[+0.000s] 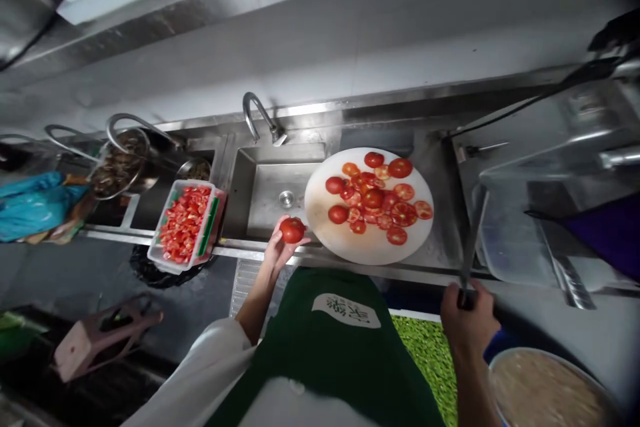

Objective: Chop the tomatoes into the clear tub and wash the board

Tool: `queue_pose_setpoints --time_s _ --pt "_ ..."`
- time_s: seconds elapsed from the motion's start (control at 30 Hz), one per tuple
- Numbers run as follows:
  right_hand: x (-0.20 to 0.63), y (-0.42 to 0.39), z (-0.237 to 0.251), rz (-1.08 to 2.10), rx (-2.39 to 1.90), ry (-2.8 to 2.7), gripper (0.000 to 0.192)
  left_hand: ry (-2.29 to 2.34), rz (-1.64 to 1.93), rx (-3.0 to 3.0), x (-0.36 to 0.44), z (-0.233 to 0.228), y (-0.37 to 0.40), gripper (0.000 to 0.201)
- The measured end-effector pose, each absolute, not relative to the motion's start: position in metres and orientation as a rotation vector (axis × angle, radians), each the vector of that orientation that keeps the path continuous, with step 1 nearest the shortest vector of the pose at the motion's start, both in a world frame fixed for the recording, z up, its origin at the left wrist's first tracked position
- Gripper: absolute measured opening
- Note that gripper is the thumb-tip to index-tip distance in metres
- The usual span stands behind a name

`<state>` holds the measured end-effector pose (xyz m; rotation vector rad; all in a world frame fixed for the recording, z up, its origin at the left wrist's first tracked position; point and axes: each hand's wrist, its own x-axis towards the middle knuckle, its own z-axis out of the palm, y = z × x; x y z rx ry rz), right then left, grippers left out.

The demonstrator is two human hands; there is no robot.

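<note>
The left hand point(278, 250) cradles a tomato point(292, 231) by the sink point(267, 183), left of the board point(363, 253), while the right hand point(470, 323) grips a knife point(473, 233) by its handle, blade pointing away, likely for safety.

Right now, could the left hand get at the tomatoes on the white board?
Probably yes: nothing visible stands between the left hand and the white board, though that hand already holds a tomato.
</note>
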<state>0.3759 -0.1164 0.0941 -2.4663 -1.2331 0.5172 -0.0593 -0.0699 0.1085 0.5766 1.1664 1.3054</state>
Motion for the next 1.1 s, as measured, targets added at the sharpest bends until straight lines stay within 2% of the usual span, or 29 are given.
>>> queue_pose_setpoints --time_s 0.1,0.23,0.37,0.57,0.73,0.9,1.1 --pt "0.35 -0.095 0.108 0.675 -2.414 -1.607 0.05 1.186 1.382 0.537 -0.085 0.101 -0.075 0.078" --pt "0.303 -0.083 0.114 1.029 -1.979 -2.215 0.038 1.337 1.561 0.541 -0.113 0.087 -0.087 0.065" --pt "0.257 -0.069 0.105 1.216 -1.803 -2.589 0.033 1.543 1.595 0.81 -0.109 0.079 -0.093 0.059" --pt "0.261 -0.048 0.095 1.075 -2.02 -2.565 0.03 1.63 1.341 1.361 -0.039 0.059 -0.064 0.04" --pt "0.28 -0.048 0.102 0.989 -2.113 -2.578 0.029 1.674 1.229 1.478 0.01 0.025 -0.041 0.031" --pt "0.279 -0.064 0.116 1.038 -2.03 -2.67 0.029 1.852 1.065 1.604 0.015 0.012 -0.041 0.025" --pt "0.282 -0.089 0.133 1.052 -1.919 -2.74 0.03 1.842 0.934 1.85 0.01 0.009 -0.041 0.025"
